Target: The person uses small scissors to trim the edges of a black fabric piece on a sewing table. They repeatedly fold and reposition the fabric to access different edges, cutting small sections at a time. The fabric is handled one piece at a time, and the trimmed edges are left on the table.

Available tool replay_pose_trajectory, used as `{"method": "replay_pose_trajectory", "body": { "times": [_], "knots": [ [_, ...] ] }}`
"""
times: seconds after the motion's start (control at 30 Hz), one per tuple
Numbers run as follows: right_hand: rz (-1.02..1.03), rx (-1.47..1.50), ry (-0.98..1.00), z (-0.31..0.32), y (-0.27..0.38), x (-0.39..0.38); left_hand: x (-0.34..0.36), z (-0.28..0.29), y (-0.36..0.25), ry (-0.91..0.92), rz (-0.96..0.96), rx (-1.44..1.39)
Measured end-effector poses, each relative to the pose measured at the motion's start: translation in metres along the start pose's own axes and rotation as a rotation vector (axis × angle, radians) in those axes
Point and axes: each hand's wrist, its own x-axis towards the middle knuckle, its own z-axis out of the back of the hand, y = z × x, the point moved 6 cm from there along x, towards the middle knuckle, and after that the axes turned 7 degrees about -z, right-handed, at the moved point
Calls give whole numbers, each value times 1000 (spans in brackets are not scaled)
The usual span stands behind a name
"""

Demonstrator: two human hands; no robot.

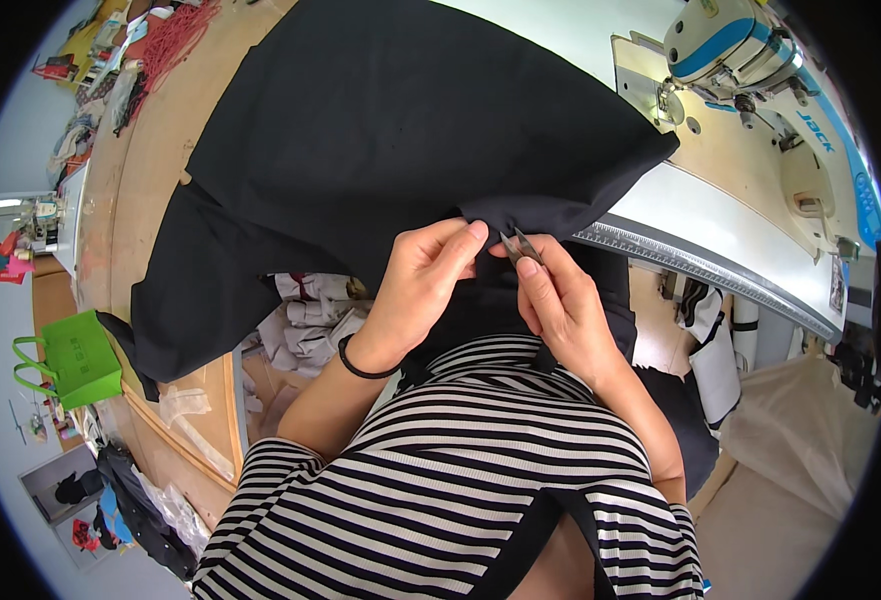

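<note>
A large black cloth [390, 110] lies over the sewing table and hangs down past its front edge. My left hand [425, 280] pinches this cloth near the lower middle, thumb on top, its other fingers partly hidden. My right hand [552, 300] is closed round small dark metal thread snips [520, 250], held just right of my left fingertips. The snips' tips point up at the cloth, slightly apart; whether they touch it is hard to tell.
An industrial sewing machine [730, 55] stands at upper right, above a ruler strip [700, 270] on the table edge. A wooden table [200, 440] with a green bag [80, 365] is at left. Piles of pale cloth [310, 335] lie below; a covered bundle [770, 450] sits lower right.
</note>
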Motion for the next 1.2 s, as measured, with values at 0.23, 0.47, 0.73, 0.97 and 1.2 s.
{"method": "replay_pose_trajectory", "body": {
  "times": [0.23, 0.47, 0.73, 0.97, 1.2],
  "knots": [
    [16, -88, -16, 1, 2, 0, 0, -3, -6, 0, -2, 32],
    [12, -113, -33, 1, 1, 1, 0, -5, -9, 0, -6, 61],
    [43, -137, -62, 3, 2, 2, -1, -4, 7, 8, 97, -161],
    [624, -469, -293, 4, -1, -2, -4, -19, 7, -86, 93, -297],
    [664, 45, -359, 36, 4, -8, -6, -17, 21, -50, 74, -334]
  ]
}}
